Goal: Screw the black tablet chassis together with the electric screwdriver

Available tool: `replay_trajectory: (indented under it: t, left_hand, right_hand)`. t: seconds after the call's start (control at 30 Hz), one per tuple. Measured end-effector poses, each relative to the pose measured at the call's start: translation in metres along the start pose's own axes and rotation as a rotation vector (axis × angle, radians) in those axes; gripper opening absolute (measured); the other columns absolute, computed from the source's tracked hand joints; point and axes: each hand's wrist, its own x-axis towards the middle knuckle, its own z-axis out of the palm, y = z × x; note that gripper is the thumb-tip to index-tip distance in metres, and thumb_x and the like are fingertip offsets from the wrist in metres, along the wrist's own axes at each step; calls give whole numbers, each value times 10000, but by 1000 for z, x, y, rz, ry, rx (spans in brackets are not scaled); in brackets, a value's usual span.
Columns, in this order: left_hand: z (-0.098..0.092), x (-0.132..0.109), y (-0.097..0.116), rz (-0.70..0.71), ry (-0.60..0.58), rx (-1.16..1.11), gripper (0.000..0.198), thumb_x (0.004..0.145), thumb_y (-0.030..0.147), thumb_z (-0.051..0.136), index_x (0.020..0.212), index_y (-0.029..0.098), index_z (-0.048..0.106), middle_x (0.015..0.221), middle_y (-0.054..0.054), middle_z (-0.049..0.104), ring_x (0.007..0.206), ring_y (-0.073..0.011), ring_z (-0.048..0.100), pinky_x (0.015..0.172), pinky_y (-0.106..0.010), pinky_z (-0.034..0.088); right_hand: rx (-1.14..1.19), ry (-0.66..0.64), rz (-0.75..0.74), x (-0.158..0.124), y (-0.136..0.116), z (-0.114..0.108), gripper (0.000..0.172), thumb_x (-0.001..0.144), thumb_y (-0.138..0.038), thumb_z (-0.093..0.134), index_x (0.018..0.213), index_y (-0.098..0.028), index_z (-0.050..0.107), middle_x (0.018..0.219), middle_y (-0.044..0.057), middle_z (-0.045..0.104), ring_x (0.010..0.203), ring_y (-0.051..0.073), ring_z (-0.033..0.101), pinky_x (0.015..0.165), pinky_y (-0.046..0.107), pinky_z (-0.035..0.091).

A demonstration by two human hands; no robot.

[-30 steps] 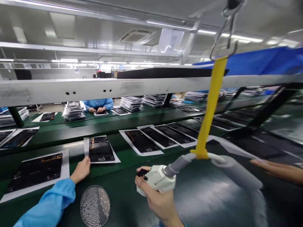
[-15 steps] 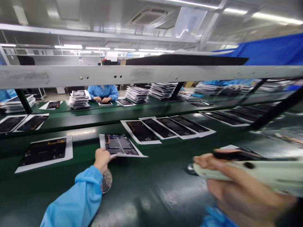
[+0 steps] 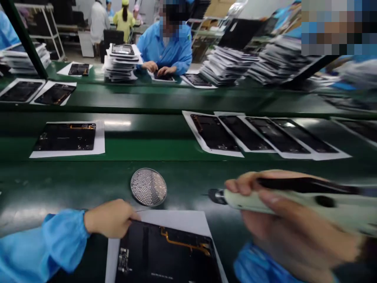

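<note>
Bench [image 3: 187, 186] shows between the tool [image 3: 299, 198] and panel [image 3: 171, 251], whose corner left hand [image 3: 108, 218] grips.

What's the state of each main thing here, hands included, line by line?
Near panel: on white paper, partly out of frame
Left hand: closed at the panel's upper left corner
Tool: held roughly level, tip leftward
Right hand: wrapped around the tool
Round dish: flat on the green surface
Left panel: lying on paper
Four panels: slanted row, on paper
</note>
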Motion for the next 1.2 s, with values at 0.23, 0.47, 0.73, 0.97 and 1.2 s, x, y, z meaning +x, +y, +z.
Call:
replay_trajectory:
  t: [0.23, 0.47, 0.73, 0.97, 1.2]
  left_hand:
    - [57, 26, -2, 245, 494, 636, 29, 837, 127, 606, 816, 119, 624, 845, -104, 580, 781, -252, 555, 643, -368, 484]
    - [56, 32, 15, 292, 472, 591, 74, 837, 96, 592, 769, 123, 583, 754, -73, 521, 717, -221, 500, 586, -333, 440]
    - [56, 40, 26, 287, 482, 547, 73, 816, 105, 599, 745, 117, 607, 733, -71, 515, 710, -218, 496, 566, -326, 430]
    - [54, 41, 28, 283, 459, 541, 68, 806, 95, 614, 741, 114, 607, 737, -72, 519, 711, -222, 511, 561, -326, 426]
    - [48, 50, 29, 256, 268, 518, 137, 754, 197, 725, 784, 109, 624, 820, -91, 552, 795, -238, 518, 626, -342, 477]
  right_hand:
    - [124, -193, 138, -22, 78, 48, 196, 739, -117, 682, 888, -237, 724, 714, -3, 629, 627, 156, 598, 601, 320, 513]
    - [91, -264, 164, -24, 74, 35, 192, 772, -111, 676, 924, -217, 727, 703, 2, 620, 650, 160, 608, 629, 318, 527]
    - [59, -268, 166, -20, 80, 24, 210, 780, -87, 638, 929, -211, 716, 720, 14, 649, 667, 168, 613, 639, 325, 527]
    - [45, -288, 137, -17, 81, 27, 194, 762, -70, 653, 887, -206, 713, 694, 4, 634, 651, 165, 610, 628, 324, 527]
    - [54, -255, 98, -11, 54, 6, 207, 778, -133, 703, 959, -224, 742, 726, 17, 635, 637, 160, 575, 613, 335, 506]
